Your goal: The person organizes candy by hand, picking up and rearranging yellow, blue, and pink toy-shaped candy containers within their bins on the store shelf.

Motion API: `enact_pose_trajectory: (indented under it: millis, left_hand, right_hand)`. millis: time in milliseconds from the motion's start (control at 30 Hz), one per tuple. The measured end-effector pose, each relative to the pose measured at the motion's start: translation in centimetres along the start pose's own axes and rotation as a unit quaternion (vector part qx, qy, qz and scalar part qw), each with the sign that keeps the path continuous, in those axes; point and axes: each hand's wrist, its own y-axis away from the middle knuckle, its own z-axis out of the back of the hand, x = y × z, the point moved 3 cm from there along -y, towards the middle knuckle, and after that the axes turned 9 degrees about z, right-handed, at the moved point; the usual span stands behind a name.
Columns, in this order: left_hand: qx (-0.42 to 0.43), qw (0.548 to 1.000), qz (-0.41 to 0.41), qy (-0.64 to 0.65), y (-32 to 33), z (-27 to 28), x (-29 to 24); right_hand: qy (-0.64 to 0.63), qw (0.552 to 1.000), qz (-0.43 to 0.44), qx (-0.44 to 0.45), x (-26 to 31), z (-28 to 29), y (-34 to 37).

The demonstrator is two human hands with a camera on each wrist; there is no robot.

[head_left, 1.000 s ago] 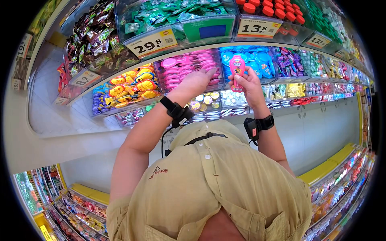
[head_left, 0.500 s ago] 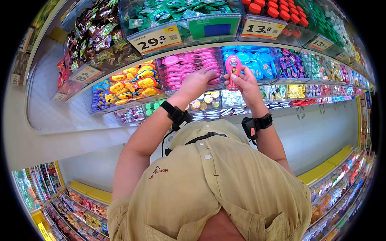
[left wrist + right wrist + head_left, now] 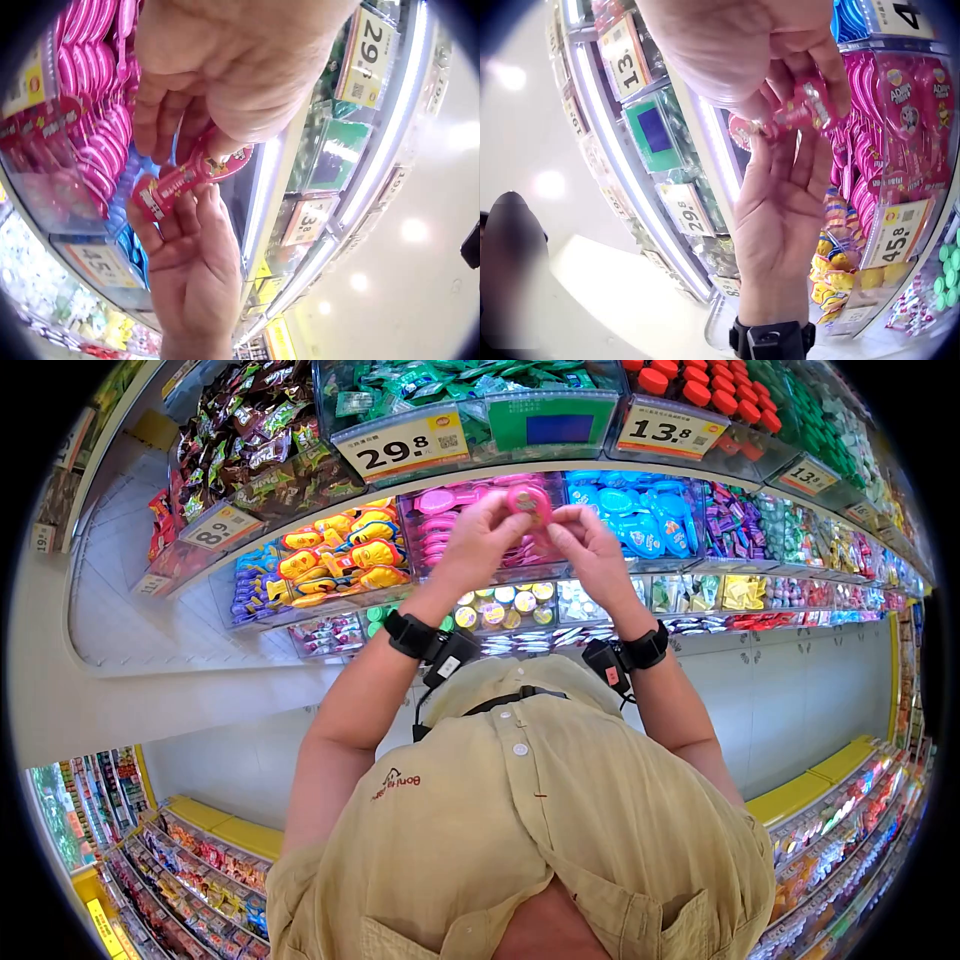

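A pink spoon-shaped candy pack (image 3: 530, 502) with a round end and a narrow handle is held between both hands, in front of the bin of like pink packs (image 3: 437, 502). My left hand (image 3: 478, 540) grips the round end, its thumb lying over it. In the right wrist view, the fingers of my right hand (image 3: 727, 52) curl at the handle end. The left wrist view shows the pack's printed handle (image 3: 176, 184) against my right fingers, with the right thumb beneath it.
Blue packs (image 3: 640, 515) fill the bin to the right, yellow ones (image 3: 350, 550) the bin to the left. Above are green packets (image 3: 440, 390), red-capped containers (image 3: 700, 390) and a 29.8 price tag (image 3: 400, 448). Round tubs (image 3: 500, 605) stand in the row below.
The right hand has brought the pack left, from before the blue bin to the pink one. My left hand, earlier at the pink bin, now grips its round end.
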Motion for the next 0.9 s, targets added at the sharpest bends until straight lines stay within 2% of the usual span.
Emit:
enact_pose_trajectory:
  millis: [100,133,167,233,267,367,433,500,633,733,833,900]
  left_hand:
    - [-0.076,0.985,-0.020,-0.156,0.2,3.3,-0.7]
    - [-0.111,0.977,-0.001,-0.184,0.6,4.1,-0.8]
    - [-0.126,0.955,-0.046,-0.264,0.8,4.6,-1.1]
    - [-0.152,0.885,-0.135,-0.419,1.2,5.4,-1.3]
    - [-0.153,0.865,-0.168,-0.447,1.5,5.5,-1.2]
    - [-0.100,0.846,-0.128,-0.508,2.3,5.8,-0.5]
    - [-0.077,0.848,-0.126,-0.509,2.8,5.7,-0.4]
    - [-0.063,0.850,-0.147,-0.502,3.1,6.0,0.2]
    - [-0.081,0.876,-0.130,-0.458,3.3,6.3,1.3]
    - [-0.123,0.857,-0.186,-0.464,3.7,6.4,1.9]
    - [-0.121,0.862,-0.167,-0.463,3.8,6.4,1.7]
    - [-0.148,0.937,-0.069,-0.310,3.7,6.6,1.8]
  right_hand:
    - [0.178,0.976,0.112,-0.054,0.1,1.5,-0.5]
    - [0.252,0.953,0.152,-0.068,0.5,1.9,-0.6]
    - [0.323,0.924,0.191,-0.080,0.8,2.0,-0.6]
    - [0.332,0.917,0.208,-0.070,0.1,1.9,-0.7]
    - [0.352,0.908,0.221,-0.057,-0.6,1.9,-0.6]
    - [0.391,0.887,0.240,-0.044,-1.8,1.6,-0.3]
    - [0.417,0.867,0.271,-0.044,-2.1,1.6,-0.1]
    - [0.408,0.875,0.259,-0.040,-2.2,1.6,0.0]
    - [0.407,0.878,0.251,-0.037,-2.1,1.6,0.0]
    - [0.399,0.882,0.248,-0.037,-2.0,1.6,0.1]
    - [0.400,0.887,0.226,-0.032,-2.3,1.6,0.1]
    - [0.396,0.888,0.231,-0.027,-2.2,1.7,0.0]
